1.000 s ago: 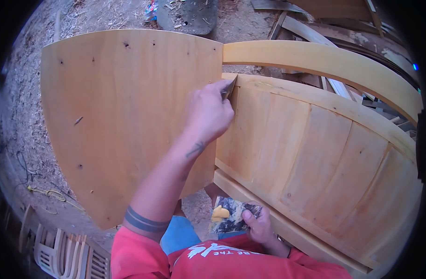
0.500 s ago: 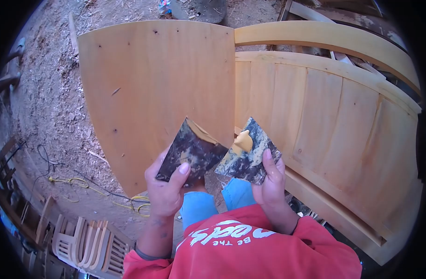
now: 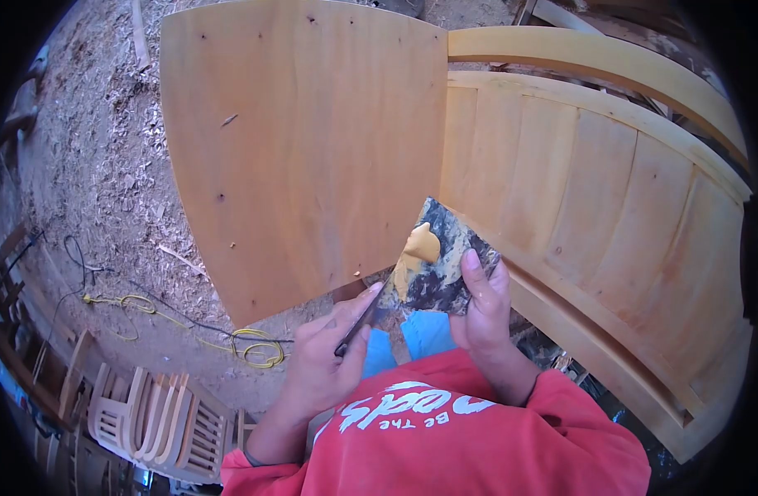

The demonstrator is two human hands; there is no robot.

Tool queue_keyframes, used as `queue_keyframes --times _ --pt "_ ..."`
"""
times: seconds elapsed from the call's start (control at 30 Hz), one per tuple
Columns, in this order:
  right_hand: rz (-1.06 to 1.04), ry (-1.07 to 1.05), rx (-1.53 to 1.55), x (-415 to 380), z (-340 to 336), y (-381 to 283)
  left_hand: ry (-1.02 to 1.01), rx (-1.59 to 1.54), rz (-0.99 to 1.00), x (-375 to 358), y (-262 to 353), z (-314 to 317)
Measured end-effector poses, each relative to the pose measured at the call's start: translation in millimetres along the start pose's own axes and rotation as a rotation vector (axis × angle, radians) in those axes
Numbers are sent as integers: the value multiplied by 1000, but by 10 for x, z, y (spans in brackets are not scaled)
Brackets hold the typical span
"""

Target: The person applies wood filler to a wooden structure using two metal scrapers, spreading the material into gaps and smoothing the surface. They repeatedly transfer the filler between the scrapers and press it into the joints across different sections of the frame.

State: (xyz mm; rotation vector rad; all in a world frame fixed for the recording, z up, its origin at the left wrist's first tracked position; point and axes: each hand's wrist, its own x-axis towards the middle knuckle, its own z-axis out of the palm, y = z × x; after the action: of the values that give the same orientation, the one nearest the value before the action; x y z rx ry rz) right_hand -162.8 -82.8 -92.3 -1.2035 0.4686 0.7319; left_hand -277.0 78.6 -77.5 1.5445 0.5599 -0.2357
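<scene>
A dark, stained square plate [image 3: 449, 277] is in my right hand [image 3: 485, 302], the thumb on its face. A lump of yellow-tan paste [image 3: 423, 243] sits on that plate, with more smeared below it. My left hand [image 3: 333, 347] grips a thin dark spreader [image 3: 364, 318], now seen edge-on, its far edge against or very near the plate's left side. Beyond the hands lies a broad wooden panel [image 3: 304, 149] with small dark holes and a dark mark.
To the right is a panelled wooden board [image 3: 594, 190] with a curved rail [image 3: 610, 62] above it. A yellow cord [image 3: 263, 351] lies on the shavings-strewn ground [image 3: 106, 174]. Slatted wooden pieces [image 3: 160, 422] stand at the lower left.
My left hand has turned its spreader from face-up to edge-on beside the plate. The paste on the plate looks reshaped. The wooden panels appear shifted in view, higher and slightly right.
</scene>
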Motion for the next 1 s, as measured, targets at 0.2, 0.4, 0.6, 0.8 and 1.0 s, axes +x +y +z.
queue_keyframes --times 0.2,0.4,0.6,0.8,1.0 --pt "-6 41 -46 -42 36 3 45 569 305 7 217 -376" --pt "-27 38 -45 -29 -10 -37 -106 829 282 137 359 -216" --pt "-55 13 -65 -27 -82 2 -62 861 259 225 417 -141" --pt "-43 12 -103 -37 -169 48 -131 920 305 201 502 -105" --pt "46 66 -77 -27 -110 -27 -267 988 415 113 602 -51"
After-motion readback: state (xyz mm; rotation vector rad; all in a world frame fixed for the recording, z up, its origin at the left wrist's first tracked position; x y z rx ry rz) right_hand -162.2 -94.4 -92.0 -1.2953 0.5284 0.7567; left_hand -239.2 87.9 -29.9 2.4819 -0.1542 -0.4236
